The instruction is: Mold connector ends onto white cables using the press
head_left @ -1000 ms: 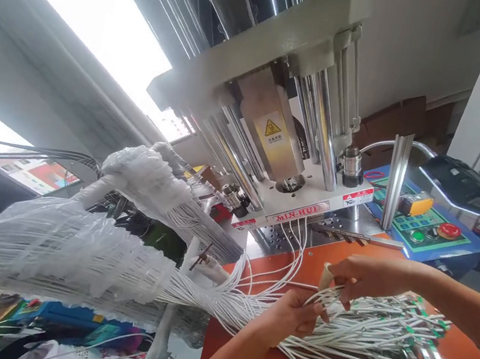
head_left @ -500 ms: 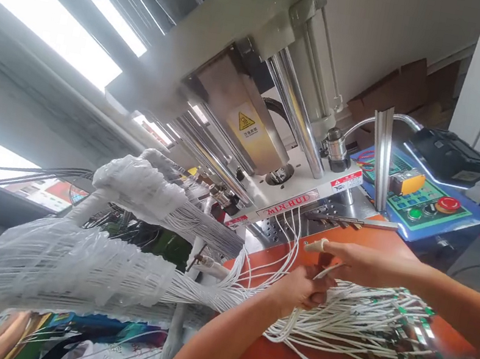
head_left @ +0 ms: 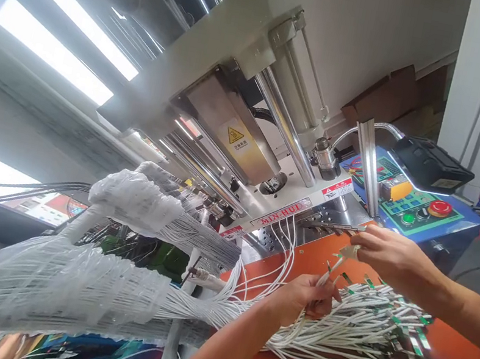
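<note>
Many white cables [head_left: 357, 330] with green and metal ends lie across an orange table [head_left: 334, 252]. My left hand [head_left: 309, 300] is closed around several white cables over the bundle, their green-tipped ends pointing up and right. My right hand [head_left: 378, 250], with a pale covering on one finger, is up and to the right of it, fingers bent by the cable ends. A thin metal strip tool [head_left: 334, 226] on the machine's bed reaches the fingertips of that hand; what they pinch is too small to tell. Other white cables run into the machine [head_left: 283, 212].
A control panel [head_left: 424, 212] with green and red buttons stands at the right, below a black lamp [head_left: 433, 164] and beside a metal post [head_left: 368, 168]. Plastic-wrapped cable bundles [head_left: 78, 281] hang on a stand at the left.
My right hand has moved up and away from my left hand, toward the metal strip. My left hand has shifted slightly right, and the green cable ends now show above it.
</note>
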